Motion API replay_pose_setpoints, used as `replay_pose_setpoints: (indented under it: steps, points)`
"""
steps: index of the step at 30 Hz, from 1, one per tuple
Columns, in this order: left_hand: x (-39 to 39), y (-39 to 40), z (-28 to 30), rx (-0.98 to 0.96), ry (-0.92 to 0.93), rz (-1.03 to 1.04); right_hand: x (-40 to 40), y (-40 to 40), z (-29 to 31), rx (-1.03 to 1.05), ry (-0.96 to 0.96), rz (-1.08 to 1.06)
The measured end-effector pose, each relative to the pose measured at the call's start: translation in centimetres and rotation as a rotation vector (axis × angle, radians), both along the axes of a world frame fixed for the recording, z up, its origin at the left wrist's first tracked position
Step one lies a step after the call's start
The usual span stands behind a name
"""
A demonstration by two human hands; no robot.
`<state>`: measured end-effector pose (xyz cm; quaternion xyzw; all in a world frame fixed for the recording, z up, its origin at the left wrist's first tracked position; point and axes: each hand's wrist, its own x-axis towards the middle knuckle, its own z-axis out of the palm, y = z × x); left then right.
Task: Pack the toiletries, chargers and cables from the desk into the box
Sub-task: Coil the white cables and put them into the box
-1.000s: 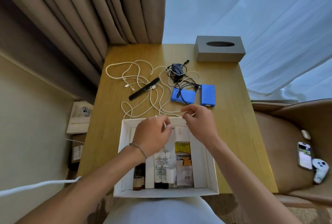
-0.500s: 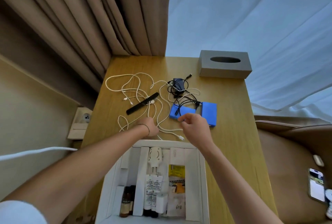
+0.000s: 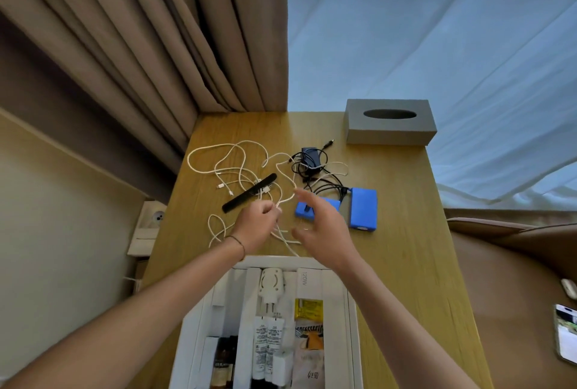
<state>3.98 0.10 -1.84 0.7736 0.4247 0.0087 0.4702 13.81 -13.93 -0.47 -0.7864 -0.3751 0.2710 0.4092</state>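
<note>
A tangle of white cables (image 3: 237, 167) lies across the wooden desk (image 3: 402, 251). My left hand (image 3: 257, 224) pinches a strand of white cable just beyond the box. My right hand (image 3: 321, 223) hovers beside it with fingers spread, holding nothing, in front of a blue block (image 3: 363, 209) and a second blue block (image 3: 304, 209). A black charger (image 3: 309, 157) with black cable sits further back. The white box (image 3: 351, 310) at the near edge holds a white plug, tubes, small bottles and sachets.
A black comb (image 3: 249, 192) lies among the white cables. A grey tissue box (image 3: 390, 121) stands at the desk's back right. Curtains hang behind the desk. A brown chair on the right carries a phone (image 3: 566, 337). A wall socket (image 3: 153, 218) is at the left.
Both hands moved from over the box out to the cables. The left hand took a white strand. The right hand's fingers spread apart. The camera tilted, so the box slid lower in view.
</note>
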Motion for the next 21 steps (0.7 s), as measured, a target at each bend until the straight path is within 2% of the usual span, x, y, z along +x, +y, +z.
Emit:
replay_pose_setpoints:
  steps: [3, 7, 10, 12, 14, 17, 19, 21]
  points:
    - [-1.1, -1.0, 3.6, 0.096, -0.203, 0.077, -1.1, 1.8, 0.9, 0.019, 0.050, 0.153]
    - [-3.2, -2.1, 8.1, 0.054, -0.459, 0.155, -2.7, 3.9, 1.9, 0.017, -0.043, 0.199]
    - [-4.4, -1.8, 10.5, -0.229, -0.713, 0.262, -3.7, 4.8, 2.4, 0.079, -0.082, 0.165]
    - [-4.8, -1.0, 11.8, -0.514, -0.924, 0.389, -3.9, 4.8, 2.8, 0.095, -0.033, 0.172]
    - [-5.2, -0.2, 12.6, -0.649, -1.057, 0.502, -3.9, 4.5, 3.3, 0.083, 0.025, 0.231]
    - [-5.9, 0.9, 13.4, -0.531, -1.046, 0.639, -3.3, 3.8, 4.2, 0.050, 0.097, 0.323]
    - [-6.5, 1.6, 13.4, -0.350, -0.937, 0.675, -2.4, 3.3, 4.9, 0.021, 0.085, 0.374]
    - [-7.3, 2.1, 13.3, -0.123, -0.797, 0.602, -1.6, 2.7, 5.8, -0.008, 0.066, 0.412]
